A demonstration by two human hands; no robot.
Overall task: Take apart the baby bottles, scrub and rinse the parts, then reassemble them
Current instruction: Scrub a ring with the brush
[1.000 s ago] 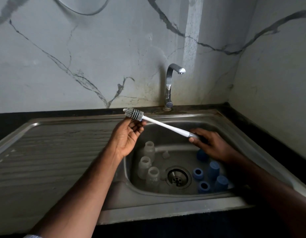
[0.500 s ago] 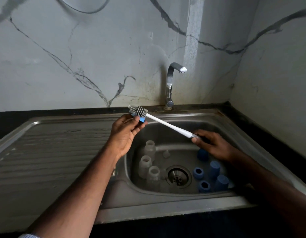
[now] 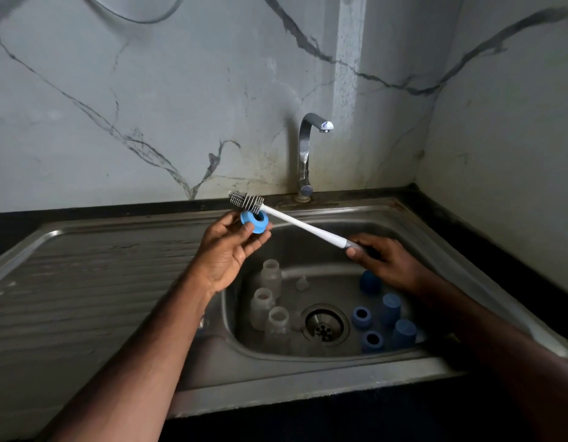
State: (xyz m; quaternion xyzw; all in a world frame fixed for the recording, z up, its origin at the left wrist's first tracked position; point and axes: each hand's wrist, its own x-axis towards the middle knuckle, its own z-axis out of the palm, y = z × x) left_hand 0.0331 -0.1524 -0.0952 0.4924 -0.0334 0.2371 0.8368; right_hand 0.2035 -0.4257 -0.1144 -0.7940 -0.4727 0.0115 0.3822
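Change: since the earlier frames the left hand (image 3: 223,250) has turned the blue ring (image 3: 254,222) so its open face shows, and the brush (image 3: 295,221) head now lies just above the ring.
Hidden: the brush's grip end is buried in the right hand (image 3: 388,261); whether bristles touch the ring cannot be told; the far blue cap (image 3: 370,281) is partly covered by that hand.
Ring: centre of the frame, pinched between the left thumb and fingers, hole facing up and right.
Brush: long axis runs from upper left down to lower right, bristle head at the upper-left end; right fingers curl round the handle.
Sink (image 3: 308,371): holds three clear bottles (image 3: 277,323) standing left of the drain (image 3: 324,325), a small clear teat (image 3: 302,283) behind, and blue rings and caps (image 3: 381,327) at right.
Tap (image 3: 308,154): upright behind the basin, spout pointing right.
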